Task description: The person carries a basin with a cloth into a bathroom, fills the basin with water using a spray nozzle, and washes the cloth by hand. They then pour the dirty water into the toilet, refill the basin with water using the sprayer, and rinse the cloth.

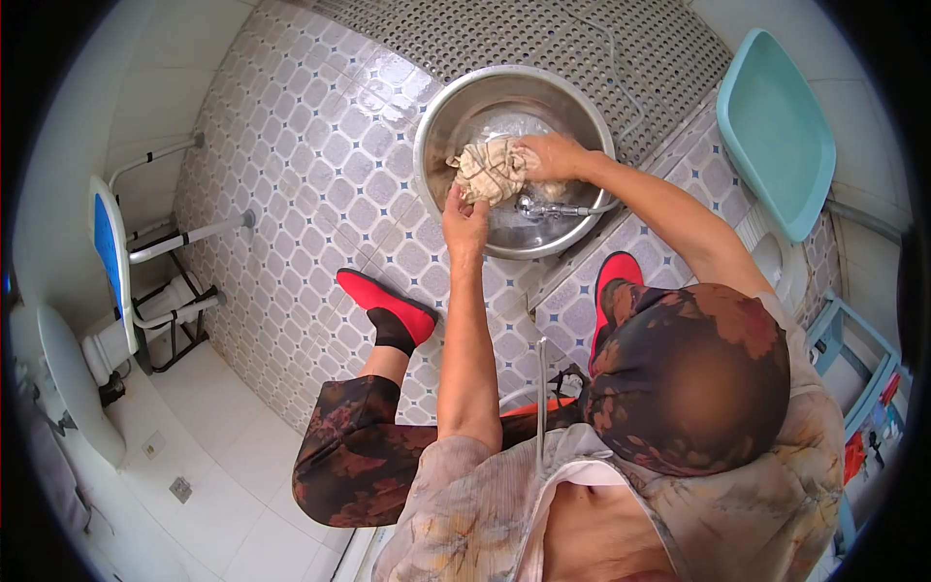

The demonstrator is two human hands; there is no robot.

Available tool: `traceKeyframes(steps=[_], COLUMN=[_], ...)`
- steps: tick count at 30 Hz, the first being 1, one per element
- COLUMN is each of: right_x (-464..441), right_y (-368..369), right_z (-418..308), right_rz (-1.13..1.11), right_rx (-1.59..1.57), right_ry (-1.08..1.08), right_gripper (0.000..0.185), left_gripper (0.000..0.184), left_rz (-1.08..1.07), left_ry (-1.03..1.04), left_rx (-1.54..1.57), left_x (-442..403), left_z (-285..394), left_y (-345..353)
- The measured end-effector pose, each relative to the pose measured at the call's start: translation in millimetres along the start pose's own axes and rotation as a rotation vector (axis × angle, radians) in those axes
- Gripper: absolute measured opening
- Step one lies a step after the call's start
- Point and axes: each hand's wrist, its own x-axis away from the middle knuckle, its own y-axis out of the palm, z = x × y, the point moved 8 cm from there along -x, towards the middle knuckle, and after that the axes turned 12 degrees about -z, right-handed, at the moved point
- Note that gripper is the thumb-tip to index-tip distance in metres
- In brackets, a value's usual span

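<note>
Over a round steel basin (424,160), a bunched cream cloth with darker lines (490,170) is between my two hands. My left hand (466,221) has its fingers closed on the cloth's near edge. On the other side, my right hand (555,157) grips the cloth's right end, its fingertips partly hidden by the folds. A chrome shower head (531,206) lies inside the basin just below the cloth, its handle pointing to the right rim. Some water shows on the basin's bottom.
A grey perforated mat (465,39) covers the floor beyond the basin. At right, a teal plastic tub (776,136) leans against the wall, with a blue rack (839,349) nearer. A blue-seated metal-framed chair (112,252) stands at left. The patterned tiles (291,165) look partly wet.
</note>
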Motion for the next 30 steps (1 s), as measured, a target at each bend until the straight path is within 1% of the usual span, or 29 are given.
traceKeyframes(steps=[1,2,3,4,5,6,7,8,9,10,11,13,14,15,16,17,18,19,21,22,23,25,26,27,28,29,30], right_x=[-4,-2,4,17,31,28,24,14,11,8,5,6,27,41,54,67,78,88,105,105,99,83,82,81,76,69,65], right_y=[-1,-16,-18,-35,-50,-42,-32,-15,-8,-7,-3,-2,-15,-21,-27,-26,-27,-21,-20,-18,-14,-18,-24,-30,-30,-31,-38], right_z=[4,5,-1,-9,-15,-15,-10,-8,-14,-16,-25,-51,-79,-103,-125,-147,-167,-180,-199,-204,-203,-195,-189,-187,-185,-182,-177], right_rz=[-0.006,0.205,0.201,0.337,0.473,0.401,0.409,0.304,0.196,0.159,0.158,0.225,0.076,0.111,0.146,0.048,0.151,0.154,0.329,0.429,0.429,0.513,0.609,0.61,0.53,0.447,0.45], right_rx=[-0.106,-0.104,-0.107,-0.05,0.008,0.063,0.063,0.072,0.08,-0.261,-0.265,-0.652,-0.741,-0.665,-0.584,-0.524,-0.437,-0.44,-0.069,-0.011,-0.012,0.095,0.029,0.03,0.086,0.147,0.155], right_ry=[-0.046,-0.127,-0.126,-0.069,-0.011,0.012,0.016,-0.012,-0.042,-0.111,-0.112,-0.454,-0.43,-0.511,-0.595,-0.566,-0.66,-0.657,-0.527,-0.549,-0.548,-0.504,-0.519,-0.514,-0.451,-0.395,-0.397], right_gripper=[0.076,0.081,0.081,0.079,0.078,0.073,0.073,0.073,0.073,0.065,0.065,0.053,0.04,0.035,0.032,0.027,0.032,0.032,0.036,0.036,0.036,0.031,0.025,0.025,0.024,0.024,0.024], left_gripper=[0.064,0.064,0.071,0.078,0.078,0.083,0.09,0.09,0.092,0.094,0.094,0.095,0.078,0.078,0.073,0.068,0.064,0.059,0.051,0.048,0.044,0.04,0.038,0.038,0.032,0.032,0.035], left_rz=[0.001,0.003,0.012,0.02,0.019,0.02,0.017,0.013,0.029,0.047,0.049,-0.117,-0.105,-0.108,-0.129,-0.15,-0.171,-0.189,-0.225,-0.241,-0.257,-0.294,-0.311,-0.33,-0.494,-0.496,-0.475], left_ry=[-0.018,-0.024,-0.086,-0.143,-0.14,-0.202,-0.262,-0.256,-0.334,-0.416,-0.418,-0.527,-0.507,-0.52,-0.476,-0.428,-0.379,-0.333,-0.232,-0.183,-0.133,-0.026,0.027,0.077,0.03,0.032,0.076], left_rx=[-0.002,0.0,0.013,0.024,0.022,0.112,0.203,0.202,0.327,0.452,0.449,0.84,0.8,0.797,0.827,0.857,0.886,0.915,0.973,1.003,1.033,1.096,1.129,1.157,1.328,1.332,1.12], left_x=[0,2,2,1,1,1,2,0,1,5,1,-7,0,2,-1,-6,-10,-13,-20,-22,-24,-29,-31,-31,-28,-31,-38], left_z=[0,0,-5,-8,-6,-9,-10,-4,-7,-11,-13,-31,-12,-16,-16,-14,-14,-14,-15,-16,-18,-20,-21,-21,-18,-20,-18], left_y=[-1,-3,-7,-9,-9,-7,-3,2,8,13,9,26,30,33,36,38,39,40,38,37,36,35,35,35,40,42,41])
